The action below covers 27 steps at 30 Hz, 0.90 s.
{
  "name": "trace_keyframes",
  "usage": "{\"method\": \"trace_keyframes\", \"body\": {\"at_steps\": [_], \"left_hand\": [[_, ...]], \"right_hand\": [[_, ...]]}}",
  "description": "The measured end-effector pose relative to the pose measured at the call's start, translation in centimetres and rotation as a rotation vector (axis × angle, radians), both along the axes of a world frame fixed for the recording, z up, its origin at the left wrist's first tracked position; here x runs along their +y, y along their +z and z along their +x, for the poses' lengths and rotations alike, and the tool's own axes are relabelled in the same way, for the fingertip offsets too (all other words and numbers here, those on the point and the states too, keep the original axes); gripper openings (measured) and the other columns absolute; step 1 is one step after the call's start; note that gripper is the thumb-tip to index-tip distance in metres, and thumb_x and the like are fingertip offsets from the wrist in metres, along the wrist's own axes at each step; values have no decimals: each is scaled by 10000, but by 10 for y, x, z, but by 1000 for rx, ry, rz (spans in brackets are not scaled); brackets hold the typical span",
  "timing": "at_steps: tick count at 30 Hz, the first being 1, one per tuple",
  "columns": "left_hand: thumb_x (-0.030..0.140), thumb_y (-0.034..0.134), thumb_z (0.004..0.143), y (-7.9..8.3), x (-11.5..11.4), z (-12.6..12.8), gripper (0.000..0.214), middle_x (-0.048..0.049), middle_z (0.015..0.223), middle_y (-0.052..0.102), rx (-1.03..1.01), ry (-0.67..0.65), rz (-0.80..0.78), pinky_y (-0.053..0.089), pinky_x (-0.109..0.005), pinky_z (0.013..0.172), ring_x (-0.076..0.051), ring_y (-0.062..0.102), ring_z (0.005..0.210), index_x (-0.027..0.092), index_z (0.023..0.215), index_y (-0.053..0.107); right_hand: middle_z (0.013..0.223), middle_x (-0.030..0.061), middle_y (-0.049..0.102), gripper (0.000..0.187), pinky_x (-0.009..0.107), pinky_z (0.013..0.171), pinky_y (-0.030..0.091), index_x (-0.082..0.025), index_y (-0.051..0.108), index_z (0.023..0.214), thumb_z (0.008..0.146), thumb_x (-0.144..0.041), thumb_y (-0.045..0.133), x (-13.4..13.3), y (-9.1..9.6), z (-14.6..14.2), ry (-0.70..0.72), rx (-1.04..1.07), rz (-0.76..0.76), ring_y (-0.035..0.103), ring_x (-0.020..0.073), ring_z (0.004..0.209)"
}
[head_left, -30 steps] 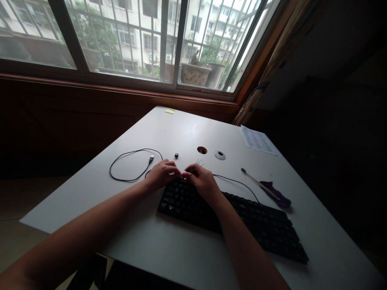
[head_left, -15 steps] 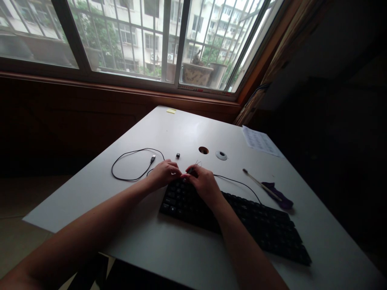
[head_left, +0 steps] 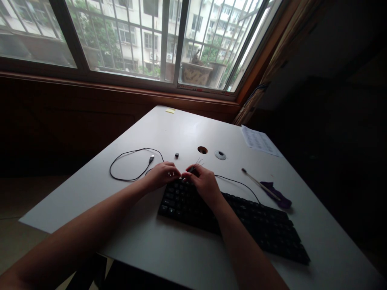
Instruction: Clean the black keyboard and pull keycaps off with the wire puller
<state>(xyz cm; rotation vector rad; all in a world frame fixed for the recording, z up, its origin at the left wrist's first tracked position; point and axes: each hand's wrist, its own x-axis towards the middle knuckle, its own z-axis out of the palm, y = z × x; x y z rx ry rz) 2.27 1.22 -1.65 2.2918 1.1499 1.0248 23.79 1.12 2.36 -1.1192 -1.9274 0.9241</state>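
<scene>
Shifted thin wires [head_left: 198,161] by right fingers [head_left: 191,176]

You can't read anything here: key legends [head_left: 171,210] on your keyboard [head_left: 269,227], print [head_left: 256,139] on the paper sheet [head_left: 273,151], red-marked strip [head_left: 195,89] on the window frame [head_left: 133,79], all too small.

Appears to be black plastic, mostly matt, in the keyboard [head_left: 270,228]. Dark and slightly shiny, also plastic-like, in the small black piece [head_left: 177,155]. Thin, metal-looking in the wires of the small tool [head_left: 192,170]. Smooth and black, plastic-coated by look, along the cable [head_left: 134,151], with bright metal at the plug [head_left: 151,158]. White, smooth and half-glossy, with soft reflection, on the table [head_left: 136,137]. Dark purple and matt, like wrinkled fabric, in the cloth [head_left: 282,198]. Plain paper in the printed sheet [head_left: 261,141]. Brown wood, lightly polished, along the sill [head_left: 121,87].
</scene>
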Motion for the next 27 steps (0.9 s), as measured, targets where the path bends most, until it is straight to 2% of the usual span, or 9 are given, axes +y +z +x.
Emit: {"method": "trace_keyframes", "body": {"at_steps": [6, 18, 24, 27], "left_hand": [[236, 713, 893, 1, 0, 0, 80, -31, 815, 664, 23, -30, 23, 481, -214, 682, -127, 626, 726, 179, 865, 762], [270, 685, 922, -7, 6, 1, 116, -32, 812, 670, 45, -55, 40, 486, -225, 705, -134, 635, 742, 192, 893, 766], [289, 662, 938, -10, 7, 2, 158, -26, 806, 659, 58, -50, 53, 467, -215, 669, -124, 619, 711, 186, 859, 753], [287, 658, 940, -10, 7, 2, 166, -22, 793, 650, 67, -41, 63, 459, -214, 659, -120, 608, 697, 185, 851, 754]], "right_hand": [[670, 13, 735, 210, 308, 667, 533, -218, 675, 844, 856, -425, 709, -1, 3, 2, -44, -35, -11, 730, 201, 657], [717, 34, 745, 252, 295, 626, 555, -197, 679, 837, 818, -443, 724, 6, 0, 3, -62, -2, -190, 744, 209, 666], [659, 18, 740, 186, 304, 628, 512, -223, 686, 804, 833, -405, 715, 4, 4, 4, -39, -148, -64, 716, 202, 648], [678, 17, 743, 195, 305, 636, 508, -226, 681, 822, 839, -418, 712, 4, 4, 5, -26, -155, -45, 709, 201, 659]]}}
